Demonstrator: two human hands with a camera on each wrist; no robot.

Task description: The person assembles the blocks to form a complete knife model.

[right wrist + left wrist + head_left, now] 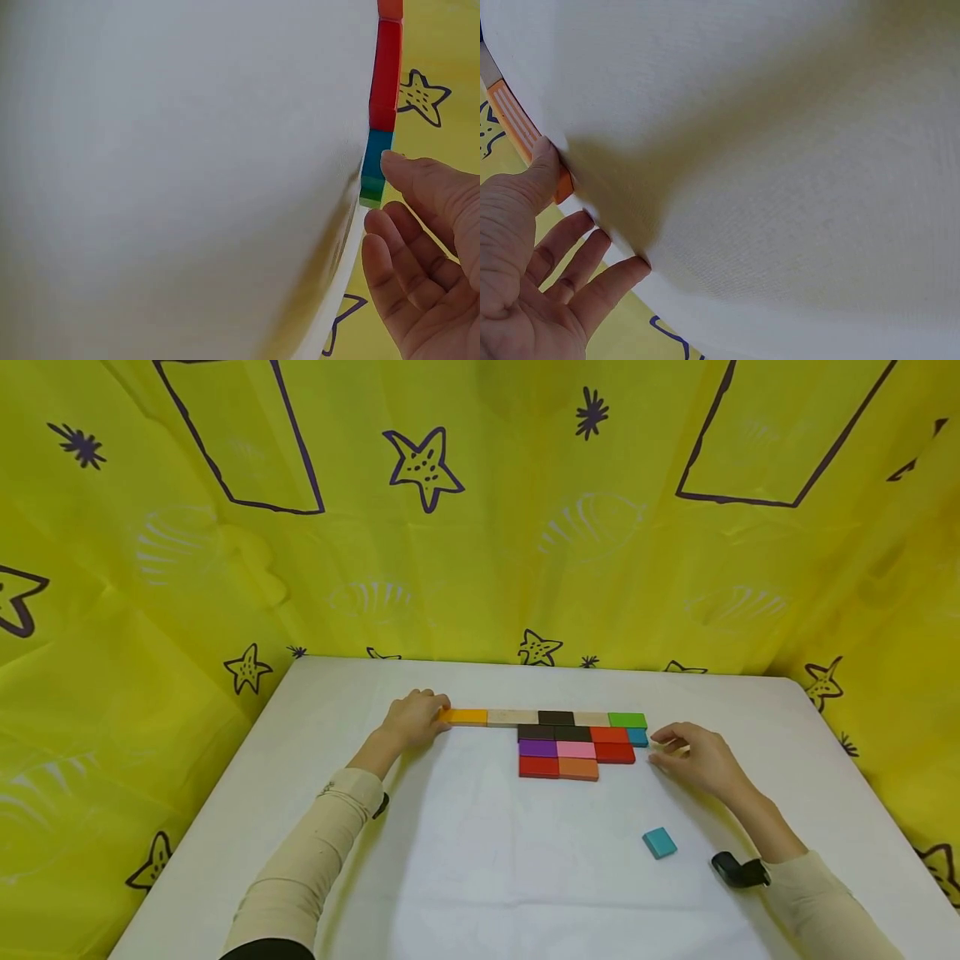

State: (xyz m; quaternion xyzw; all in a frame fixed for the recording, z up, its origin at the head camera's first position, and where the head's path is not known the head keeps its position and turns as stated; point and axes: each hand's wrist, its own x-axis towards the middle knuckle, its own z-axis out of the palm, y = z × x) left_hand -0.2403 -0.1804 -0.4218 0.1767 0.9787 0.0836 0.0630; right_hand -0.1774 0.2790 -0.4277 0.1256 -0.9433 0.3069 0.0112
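Note:
Flat coloured blocks lie side by side on a white table in rows. At the left end of the top row is an orange block point(467, 717). My left hand point(416, 718) pinches its outer end, the thumb on the near edge and a finger on the far side. In the left wrist view the other fingers spread past the orange block point(514, 124). My right hand point(701, 760) hovers just right of the rows, fingers loosely bent and holding nothing. Nearest to it are a small blue block point(637, 737) and a green block point(627, 720).
A lone teal block point(660, 842) lies on the near right of the table point(510, 877). Below the top row sit black, red point(615, 752), purple point(537, 748), pink point(576, 749) and salmon blocks. Yellow patterned cloth point(480, 552) hangs behind the table and at its sides.

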